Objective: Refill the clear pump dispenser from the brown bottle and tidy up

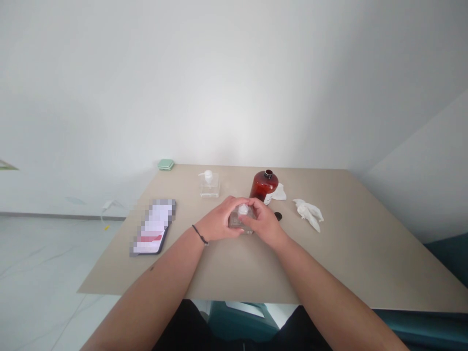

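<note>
Centre stage, a small clear bottle (pixel 236 222), near the middle of the worktop (pixel 329 263), held between both hands, its white top (pixel 243 209) poking up between them! The left hand (pixel 220 219) wraps it from the left, grip closed to the bottle's width, fingers round the far side and thumb along the near side. From the right comes the right hand (pixel 266 223), grip closed on it too, fingers bent over the far edge, thumb laid across toward the white top; whether that thumb touches the top, I cannot tell. A dark band (pixel 200 235) circles the left wrist.

Just beyond the right hand stands a red-brown bottle (pixel 263 184), upright, its neck uncapped, with a white tissue (pixel 280 192) by its right side. A dark round cap (pixel 278 215) lies right beside the right hand, and farther right, a crumpled tissue (pixel 308 214).

Over to the left and farther back, a second clear bottle (pixel 209 187) stands upright, white pump (pixel 208 175) on top, spout pointing left. At the far left corner, a green case (pixel 165 164)! Nearer on that side lies a phone (pixel 155 226), screen lit and blurred out. Behind it all, a pale wall (pixel 234 87); below the near edge, something teal (pixel 234 321) between two dark-clothed legs.
</note>
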The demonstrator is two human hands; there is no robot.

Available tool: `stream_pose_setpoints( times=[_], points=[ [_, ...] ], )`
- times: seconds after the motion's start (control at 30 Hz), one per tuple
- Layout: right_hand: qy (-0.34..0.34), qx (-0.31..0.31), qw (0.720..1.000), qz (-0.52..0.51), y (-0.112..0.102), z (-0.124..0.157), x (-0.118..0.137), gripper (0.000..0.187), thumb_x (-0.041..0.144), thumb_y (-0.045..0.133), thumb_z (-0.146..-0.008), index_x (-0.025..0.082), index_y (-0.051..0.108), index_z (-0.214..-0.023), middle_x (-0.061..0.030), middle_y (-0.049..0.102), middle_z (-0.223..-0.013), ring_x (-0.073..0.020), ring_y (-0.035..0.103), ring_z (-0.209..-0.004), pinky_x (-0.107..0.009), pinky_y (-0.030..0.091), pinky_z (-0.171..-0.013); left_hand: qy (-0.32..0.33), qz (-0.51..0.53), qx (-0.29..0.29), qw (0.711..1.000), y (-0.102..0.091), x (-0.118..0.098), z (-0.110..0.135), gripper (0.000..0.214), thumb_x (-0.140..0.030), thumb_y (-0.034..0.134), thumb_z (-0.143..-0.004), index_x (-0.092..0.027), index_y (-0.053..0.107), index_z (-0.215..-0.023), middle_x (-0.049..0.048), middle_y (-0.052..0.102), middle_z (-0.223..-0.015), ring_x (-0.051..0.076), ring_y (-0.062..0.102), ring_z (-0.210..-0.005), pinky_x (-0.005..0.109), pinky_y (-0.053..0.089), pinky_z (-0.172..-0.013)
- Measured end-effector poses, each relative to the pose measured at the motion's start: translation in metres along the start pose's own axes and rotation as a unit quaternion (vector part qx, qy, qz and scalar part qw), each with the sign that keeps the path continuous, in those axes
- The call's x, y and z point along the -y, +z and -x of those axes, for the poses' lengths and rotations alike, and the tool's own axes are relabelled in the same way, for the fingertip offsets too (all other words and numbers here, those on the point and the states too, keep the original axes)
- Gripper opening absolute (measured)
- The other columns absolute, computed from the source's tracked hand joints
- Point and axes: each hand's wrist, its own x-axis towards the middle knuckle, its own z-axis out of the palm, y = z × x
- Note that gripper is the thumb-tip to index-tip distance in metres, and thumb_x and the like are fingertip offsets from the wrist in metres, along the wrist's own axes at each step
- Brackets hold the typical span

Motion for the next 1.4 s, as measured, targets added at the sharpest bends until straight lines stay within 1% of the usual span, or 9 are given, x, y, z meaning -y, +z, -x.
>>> stream_pose_setpoints(
  times=[0.2,0.33,0.4,0.6,0.77,0.9,1.07,1.2,1.4],
  points=[
    [-0.034,0.01,0.999,-0.024,-0.0009,-0.0006,-0.0019,0.026,0.04,0.069,-0.082,0.025,0.067,-0.103,-0.0054,0.069,-0.112,-0.0249,0.064,-0.107,-0.042,0.049,-0.097,-0.006,-0.002,0.003,1.0,0.0,0.0004,0.0001,0.075,-0.018,0.077,-0.072,-0.024,0.046,-0.141,0.0118,0.058,-0.131,0.03,0.06,-0.12,0.048,0.049,-0.108],
    [-0.007,0.0,1.0,-0.005,0.0003,-0.0009,-0.0012,0.033,0.039,0.073,-0.079,0.023,0.064,-0.107,-0.005,0.069,-0.106,-0.0243,0.064,-0.1,-0.042,0.05,-0.093,0.003,0.001,0.005,1.0,0.0002,-0.0001,0.0003,0.075,-0.015,0.074,-0.073,-0.024,0.045,-0.142,0.0114,0.057,-0.133,0.029,0.058,-0.124,0.048,0.047,-0.111],
    [-0.014,0.006,1.0,-0.006,0.0001,-0.0009,-0.0007,0.035,0.039,0.073,-0.079,0.023,0.064,-0.109,-0.0057,0.069,-0.108,-0.0249,0.064,-0.102,-0.043,0.05,-0.095,0.005,0.0,0.003,1.0,0.0004,0.0005,0.0004,0.075,-0.014,0.074,-0.073,-0.024,0.045,-0.142,0.0114,0.057,-0.133,0.029,0.058,-0.124,0.048,0.047,-0.111],
    [-0.037,0.008,0.999,-0.002,-0.0008,-0.0007,-0.0013,0.022,0.037,0.07,-0.082,0.023,0.066,-0.099,-0.0055,0.069,-0.108,-0.0246,0.064,-0.103,-0.042,0.049,-0.096,0.003,0.001,-0.006,1.0,0.0019,0.0038,0.0013,0.075,-0.017,0.075,-0.072,-0.022,0.046,-0.141,0.0125,0.058,-0.132,0.03,0.059,-0.123,0.049,0.048,-0.109],
    [-0.004,-0.011,1.0,0.012,0.0014,-0.0009,-0.0006,0.031,0.04,0.074,-0.078,0.023,0.062,-0.101,-0.004,0.069,-0.103,-0.024,0.064,-0.097,-0.041,0.05,-0.09,-0.008,0.004,-0.007,1.0,0.0023,0.0016,0.0014,0.075,-0.017,0.074,-0.072,-0.023,0.045,-0.141,0.0123,0.057,-0.132,0.03,0.059,-0.123,0.049,0.048,-0.109],
    [-0.033,0.005,0.999,0.001,0.0004,-0.0013,-0.0012,0.033,0.04,0.073,-0.08,0.023,0.065,-0.107,-0.0059,0.068,-0.108,-0.0254,0.064,-0.102,-0.043,0.05,-0.093,-0.002,0.003,-0.006,1.0,0.0019,0.0019,0.0014,0.074,-0.016,0.074,-0.073,-0.023,0.045,-0.14,0.0123,0.057,-0.133,0.03,0.059,-0.124,0.049,0.048,-0.109],
    [-0.062,0.001,0.998,-0.001,0.0,-0.0015,-0.0044,0.02,0.039,0.071,-0.082,0.024,0.067,-0.096,-0.0057,0.068,-0.109,-0.0245,0.065,-0.103,-0.042,0.049,-0.096,0.001,0.002,-0.006,1.0,0.0026,0.0052,0.0018,0.075,-0.018,0.076,-0.072,-0.022,0.045,-0.14,0.013,0.057,-0.131,0.031,0.059,-0.121,0.05,0.049,-0.108],
    [-0.059,-0.02,0.998,0.02,0.0016,-0.0017,-0.0021,0.02,0.037,0.072,-0.079,0.024,0.062,-0.091,-0.0048,0.067,-0.104,-0.0239,0.064,-0.099,-0.041,0.049,-0.094,0.002,0.004,-0.012,1.0,0.0037,0.0055,0.002,0.075,-0.017,0.075,-0.072,-0.022,0.044,-0.14,0.0121,0.057,-0.131,0.03,0.059,-0.122,0.049,0.048,-0.109],
    [-0.064,-0.001,0.997,0.031,0.0005,-0.0014,0.0026,0.024,0.035,0.07,-0.082,0.024,0.065,-0.102,-0.0056,0.067,-0.109,-0.0248,0.064,-0.103,-0.041,0.049,-0.094,0.003,0.001,-0.009,1.0,0.0034,0.005,0.0019,0.074,-0.017,0.074,-0.072,-0.023,0.044,-0.14,0.0116,0.057,-0.131,0.03,0.059,-0.122,0.048,0.048,-0.109]
  ],
)
